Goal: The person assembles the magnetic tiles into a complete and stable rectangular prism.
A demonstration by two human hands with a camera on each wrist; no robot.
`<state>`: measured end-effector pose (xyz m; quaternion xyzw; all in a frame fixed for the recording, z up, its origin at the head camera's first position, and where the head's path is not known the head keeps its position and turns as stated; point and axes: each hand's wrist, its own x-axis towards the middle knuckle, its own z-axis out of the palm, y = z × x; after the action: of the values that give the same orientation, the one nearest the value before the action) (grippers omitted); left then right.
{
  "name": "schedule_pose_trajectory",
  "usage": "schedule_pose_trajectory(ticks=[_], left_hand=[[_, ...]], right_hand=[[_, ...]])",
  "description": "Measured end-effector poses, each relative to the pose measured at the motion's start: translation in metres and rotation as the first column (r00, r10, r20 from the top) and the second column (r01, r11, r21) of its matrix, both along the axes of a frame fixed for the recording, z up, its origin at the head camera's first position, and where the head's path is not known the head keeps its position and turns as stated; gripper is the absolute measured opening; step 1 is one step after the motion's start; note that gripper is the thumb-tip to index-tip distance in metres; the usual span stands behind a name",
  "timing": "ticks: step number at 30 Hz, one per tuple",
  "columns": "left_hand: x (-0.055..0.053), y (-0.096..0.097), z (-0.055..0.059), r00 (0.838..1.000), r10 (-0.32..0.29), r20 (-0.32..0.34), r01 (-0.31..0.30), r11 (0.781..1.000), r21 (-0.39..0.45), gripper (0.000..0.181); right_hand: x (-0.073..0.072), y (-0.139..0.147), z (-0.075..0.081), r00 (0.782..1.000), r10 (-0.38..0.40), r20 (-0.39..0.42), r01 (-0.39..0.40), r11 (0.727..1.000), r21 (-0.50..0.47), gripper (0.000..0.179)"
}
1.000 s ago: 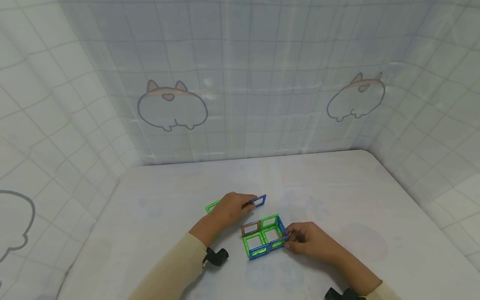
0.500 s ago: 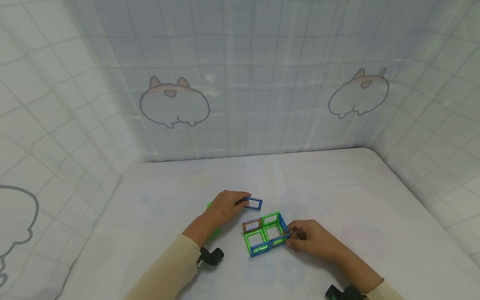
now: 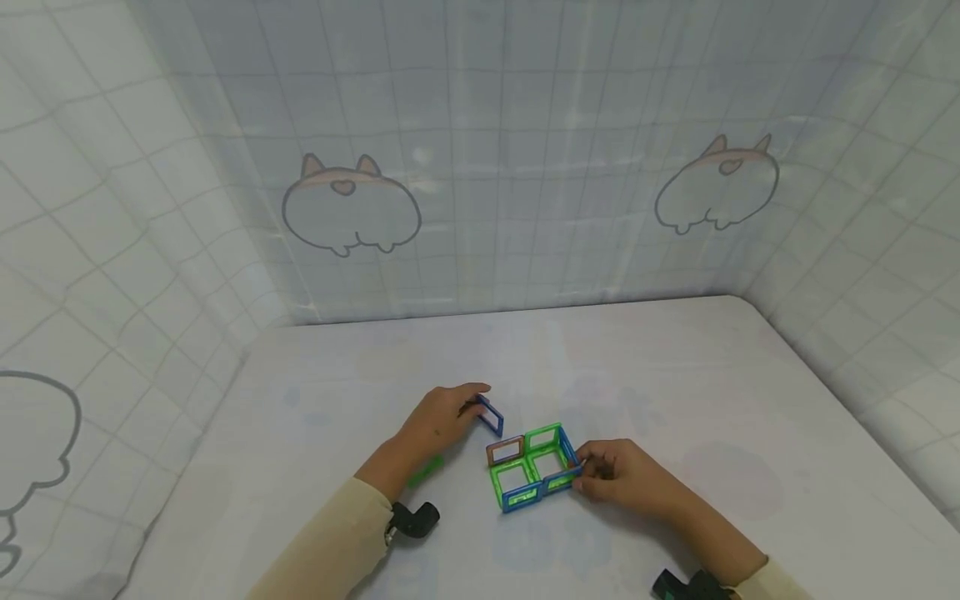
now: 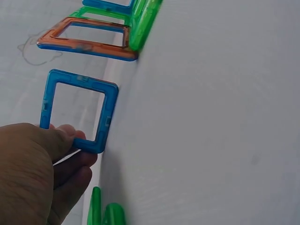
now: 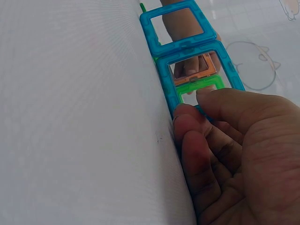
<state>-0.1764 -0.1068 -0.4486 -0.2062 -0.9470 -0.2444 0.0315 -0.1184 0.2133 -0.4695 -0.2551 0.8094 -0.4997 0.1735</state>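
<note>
My left hand pinches a blue square magnetic tile by one corner, thumb on one side and fingers on the other. That tile is upright, just left of a low magnetic-tile structure and apart from it. The structure has a green two-square base with blue, green and orange walls standing on it. Its orange tile faces the held tile. At the opposite end, my right hand pinches the corner of a blue wall tile; its fingertips partly cover that corner.
Loose green tiles lie beside my left hand, mostly hidden under the wrist in the head view. The white table is bounded by a fabric-like back wall and side walls with drawn animals.
My left hand has drawn back left, turning the blue tile from pointing right to angling down toward the structure. My right hand keeps its hold, and the structure stays in place.
</note>
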Motion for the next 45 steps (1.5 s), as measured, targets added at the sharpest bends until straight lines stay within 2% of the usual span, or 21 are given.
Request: schedule_pose_trajectory(ticks=[6,14,20,22,29,32,38,45], left_hand=[[0.002,-0.001,-0.002,1.0,0.013,0.027,-0.014,1.0,0.019,0.033],[0.006,-0.002,-0.003,0.99,-0.01,0.14,-0.005,0.995,0.099,0.042],[0.008,-0.007,-0.005,0.991,-0.07,0.116,0.051,0.987,0.155,0.051],[0.01,-0.007,-0.003,0.992,-0.076,0.103,0.06,0.987,0.15,0.05],[0.013,0.006,0.0,0.998,0.014,0.06,-0.014,1.0,-0.002,0.065],[0.012,0.014,0.003,0.997,0.032,0.064,-0.03,0.999,-0.03,0.067],[0.008,0.021,0.008,0.998,0.012,0.069,-0.003,0.993,-0.122,0.07],[0.003,0.032,0.016,0.992,-0.019,0.126,0.051,0.964,-0.261,0.072]], right_hand=[[0.001,-0.001,0.0,1.0,0.004,0.009,-0.004,1.0,0.0,0.021],[0.001,0.0,0.0,1.0,0.002,-0.001,-0.002,1.0,0.005,0.02],[0.001,0.001,0.0,1.0,0.001,0.005,-0.001,1.0,0.0,0.02],[0.001,0.001,0.0,1.0,0.0,0.01,0.001,1.0,-0.008,0.02],[0.0,0.001,0.0,1.0,0.002,0.012,-0.002,1.0,-0.019,0.02],[0.0,0.001,0.001,1.0,0.006,0.008,-0.006,1.0,-0.018,0.021],[-0.001,0.001,0.003,1.0,0.016,0.007,-0.016,1.0,-0.014,0.021],[-0.004,0.002,0.006,1.0,0.011,0.009,-0.011,1.0,-0.009,0.02]])
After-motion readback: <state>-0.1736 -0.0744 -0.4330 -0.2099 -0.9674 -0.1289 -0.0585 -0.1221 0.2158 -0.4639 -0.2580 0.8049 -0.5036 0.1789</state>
